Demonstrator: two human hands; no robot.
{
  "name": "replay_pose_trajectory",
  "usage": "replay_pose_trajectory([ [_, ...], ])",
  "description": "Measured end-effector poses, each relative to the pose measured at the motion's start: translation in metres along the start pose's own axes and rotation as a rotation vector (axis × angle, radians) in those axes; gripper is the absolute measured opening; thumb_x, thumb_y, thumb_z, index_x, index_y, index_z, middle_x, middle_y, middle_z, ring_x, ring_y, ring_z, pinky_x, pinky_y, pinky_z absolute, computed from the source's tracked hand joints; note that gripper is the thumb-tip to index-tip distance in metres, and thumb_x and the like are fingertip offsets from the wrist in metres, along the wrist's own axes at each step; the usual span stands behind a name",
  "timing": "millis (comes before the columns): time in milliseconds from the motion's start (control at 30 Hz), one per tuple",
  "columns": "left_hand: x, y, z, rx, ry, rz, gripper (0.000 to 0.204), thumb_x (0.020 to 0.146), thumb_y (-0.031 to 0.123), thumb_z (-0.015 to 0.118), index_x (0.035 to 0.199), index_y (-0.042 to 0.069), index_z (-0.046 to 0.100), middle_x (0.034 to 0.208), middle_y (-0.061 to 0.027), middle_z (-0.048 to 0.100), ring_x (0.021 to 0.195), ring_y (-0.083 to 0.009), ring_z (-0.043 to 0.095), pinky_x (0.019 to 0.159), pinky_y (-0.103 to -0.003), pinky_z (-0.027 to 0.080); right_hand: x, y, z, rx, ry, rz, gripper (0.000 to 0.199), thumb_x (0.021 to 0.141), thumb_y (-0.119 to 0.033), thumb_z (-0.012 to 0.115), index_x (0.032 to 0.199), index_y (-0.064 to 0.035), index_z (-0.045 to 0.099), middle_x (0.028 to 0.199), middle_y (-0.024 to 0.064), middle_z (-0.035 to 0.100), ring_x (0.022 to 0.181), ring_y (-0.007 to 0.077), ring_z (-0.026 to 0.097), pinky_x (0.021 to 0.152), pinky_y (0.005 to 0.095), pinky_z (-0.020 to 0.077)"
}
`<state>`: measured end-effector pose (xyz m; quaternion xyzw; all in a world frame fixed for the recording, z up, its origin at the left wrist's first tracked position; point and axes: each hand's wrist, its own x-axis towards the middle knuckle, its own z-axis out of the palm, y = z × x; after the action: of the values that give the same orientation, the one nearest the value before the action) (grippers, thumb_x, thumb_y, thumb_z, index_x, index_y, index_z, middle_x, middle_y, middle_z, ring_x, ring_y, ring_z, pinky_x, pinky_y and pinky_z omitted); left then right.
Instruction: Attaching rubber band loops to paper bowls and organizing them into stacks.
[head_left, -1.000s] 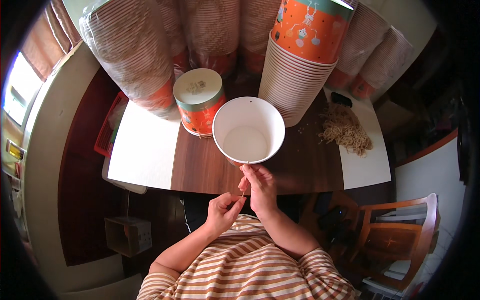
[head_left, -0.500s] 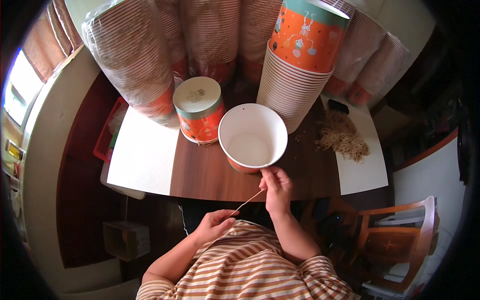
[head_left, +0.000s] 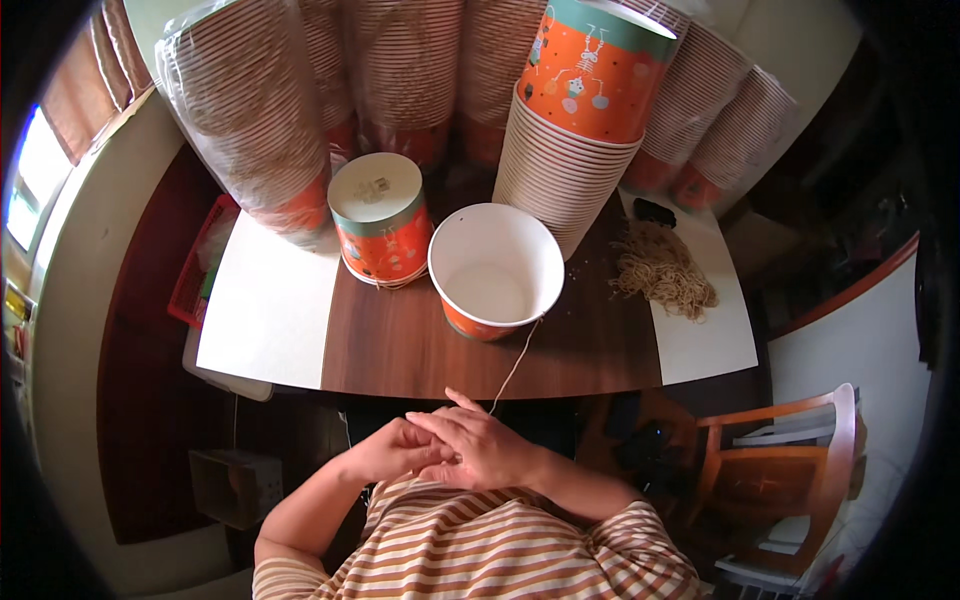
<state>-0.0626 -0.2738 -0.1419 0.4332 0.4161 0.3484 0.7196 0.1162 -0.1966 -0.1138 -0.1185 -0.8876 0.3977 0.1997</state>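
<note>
My left hand and my right hand meet in front of my body, just off the table's front edge. The left one has curled fingers, partly covered by the right, so whatever they hold is hidden. Over it lie the stretched fingers of the right hand, the index finger apart. A white-lined paper bucket, orange outside, stands mouth up on the table. From its near rim a thin tan cord hangs over the table edge and passes out of sight behind my right hand.
An upturned orange bucket stands to the left, cord at its base. Behind are a tall bucket stack and several plastic-wrapped stacks. A tan cord bundle lies at right. A wooden chair stands to the right.
My right hand has left the bucket's rim and moved down and left onto my left hand. The cord, stretched between both hands before, now hangs from the rim. The view has shifted slightly.
</note>
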Motion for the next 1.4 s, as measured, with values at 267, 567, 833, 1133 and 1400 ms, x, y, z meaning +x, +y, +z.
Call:
replay_pose_trajectory([
  [267,0.013,0.007,-0.017,-0.588,-0.137,-0.291,0.057,0.098,0.044,0.035,0.117,-0.006,0.054,0.088,-0.0130,0.064,0.076,-0.0183,0.061,0.073,-0.029,0.049,-0.014,0.015,-0.028,0.149,0.280,0.274,0.004,0.082,-0.005,0.065,0.081,-0.0013,0.064,0.071,0.0079,0.065,0.064,0.0133,0.062,0.057,0.0264,0.0481],
  [567,-0.005,-0.018,-0.015,-0.556,-0.129,-0.322,0.039,0.097,0.027,0.046,0.112,-0.008,0.057,0.084,-0.0106,0.065,0.075,-0.0162,0.063,0.070,-0.027,0.051,-0.040,0.028,-0.040,0.215,0.310,0.361,0.009,0.085,-0.009,0.065,0.083,-0.0010,0.062,0.070,0.0058,0.062,0.062,0.0088,0.056,0.057,0.0235,0.0447],
  [833,-0.011,-0.005,-0.006,-0.203,0.043,-0.223,0.024,0.094,0.018,0.053,0.099,-0.002,0.067,0.071,-0.0028,0.063,0.065,-0.0076,0.057,0.061,-0.022,0.047,-0.031,0.010,-0.049,-0.256,0.176,0.203,0.035,0.070,-0.017,0.075,0.100,-0.0045,0.064,0.106,0.0100,0.060,0.098,0.0258,0.057,0.089,0.0393,0.0417],
  [1133,0.002,0.020,0.009,0.007,0.069,-0.108,0.022,0.091,0.014,0.054,0.085,-0.002,0.068,0.068,-0.0037,0.062,0.059,-0.0071,0.054,0.055,-0.022,0.046,-0.008,-0.006,-0.002,0.180,0.088,0.122,0.054,0.071,0.000,0.067,0.123,-0.0009,0.050,0.108,0.0120,0.059,0.089,0.0223,0.063,0.075,0.0319,0.0516],
  [1400,0.002,0.014,-0.001,-0.383,0.131,-0.184,0.031,0.096,0.017,0.044,0.099,-0.007,0.063,0.083,-0.0180,0.066,0.067,-0.0187,0.061,0.065,-0.027,0.050,-0.014,0.007,0.005,0.139,0.310,0.139,0.021,0.074,0.008,0.068,0.092,-0.0010,0.063,0.082,0.0085,0.062,0.067,0.0139,0.061,0.054,0.0230,0.0483],
])
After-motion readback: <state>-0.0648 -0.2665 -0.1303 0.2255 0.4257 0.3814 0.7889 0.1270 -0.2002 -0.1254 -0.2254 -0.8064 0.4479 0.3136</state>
